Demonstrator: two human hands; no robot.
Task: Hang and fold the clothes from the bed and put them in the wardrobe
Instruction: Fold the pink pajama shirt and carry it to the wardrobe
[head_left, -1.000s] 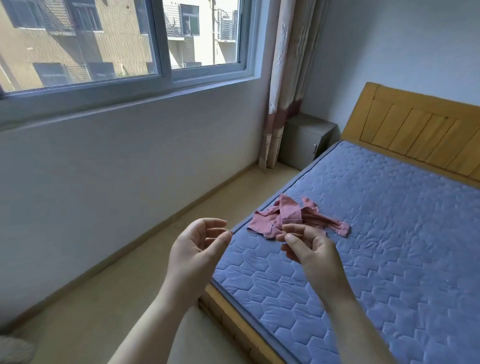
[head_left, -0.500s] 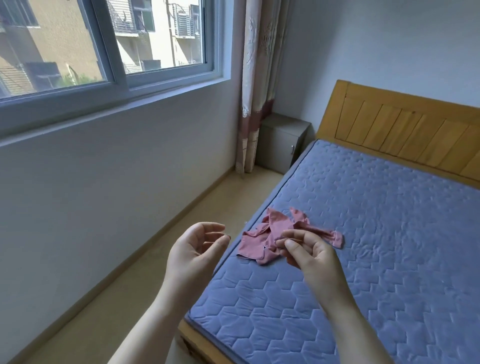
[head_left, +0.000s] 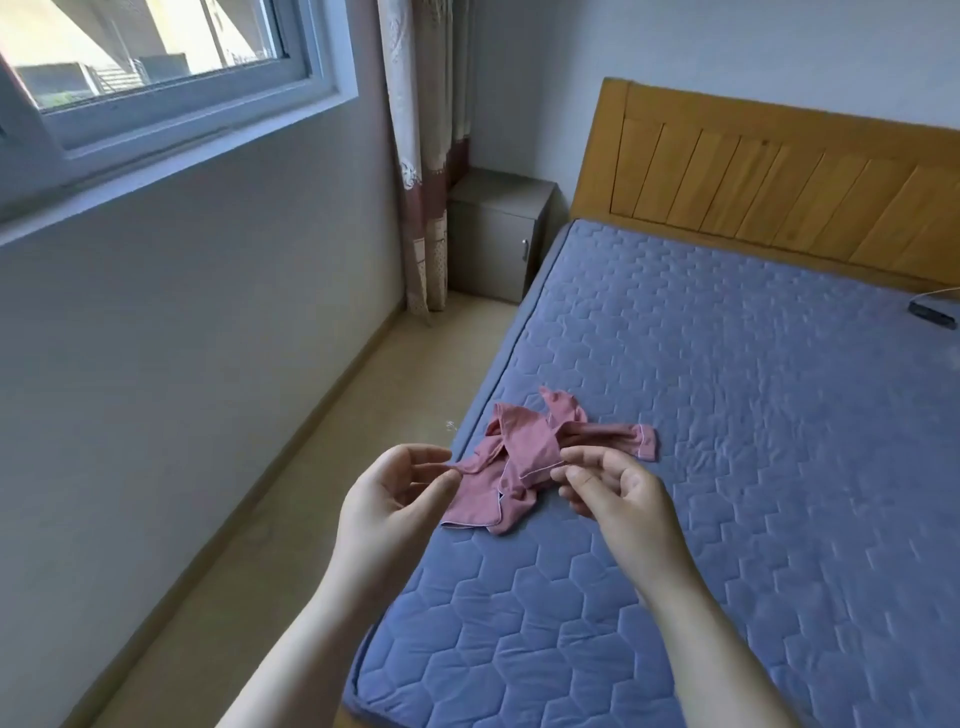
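Pink cloth and hands: both hands are raised in front of a crumpled pink shirt (head_left: 519, 457), one at each end of it.
Left hand (head_left: 395, 499): palm turned inward, fingers loosely curled and gripping nothing. The thumb and forefinger tips sit at the shirt's left corner; whether they touch it cannot be told.
Right hand (head_left: 618, 493): seen from the back, fingers loosely bent with the thumb near the forefinger, no cloth clearly held. It overlaps the shirt's right side.
Shirt position: it lies bunched on the bed (head_left: 727, 415), close to the mattress's left edge, one sleeve stretched out to the right.
Bed: blue quilted mattress, with a wide stretch of quilt to the right of the shirt and beyond it.
Far right edge: a small dark object (head_left: 932, 314) with a thin wire lies on the quilt, well apart from the shirt.
Headboard (head_left: 779, 192): slatted yellow wood along the far end.
Floor (head_left: 311, 493): a beige strip runs between the bed's left edge and the pale wall (head_left: 182, 312).
Far corner: a grey nightstand (head_left: 493, 234) stands beside the headboard, a patterned curtain (head_left: 421, 156) just left of it.
Window (head_left: 156, 67): set in the left wall, above a sill.
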